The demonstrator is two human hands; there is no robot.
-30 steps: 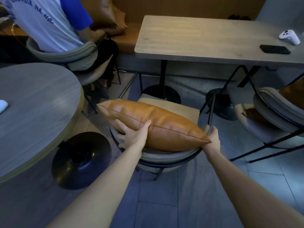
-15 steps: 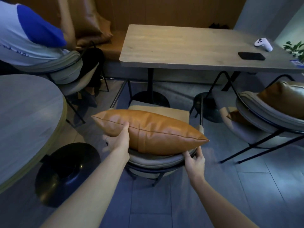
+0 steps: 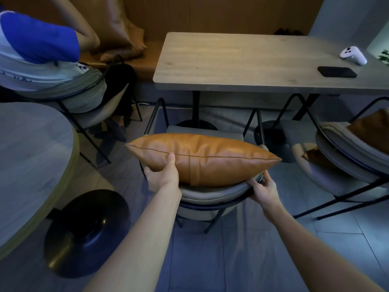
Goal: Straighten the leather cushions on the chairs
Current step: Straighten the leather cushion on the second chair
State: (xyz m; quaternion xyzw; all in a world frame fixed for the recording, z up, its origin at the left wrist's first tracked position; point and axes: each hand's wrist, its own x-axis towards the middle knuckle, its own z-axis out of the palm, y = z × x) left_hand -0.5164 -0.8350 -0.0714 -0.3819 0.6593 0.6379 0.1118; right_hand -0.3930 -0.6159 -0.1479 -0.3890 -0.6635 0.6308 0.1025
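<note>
Leather cushion stands on edge across the chair backrest. Left hand grip closed on cushion, 9 o'clock end; right hand grip clasps backrest rim, 4 o'clock

Tan leather cushion stands on edge atop the grey chair backrest.

A white controller and a black phone lie near each other on the rectangular wooden table; a round table stands left.
</note>
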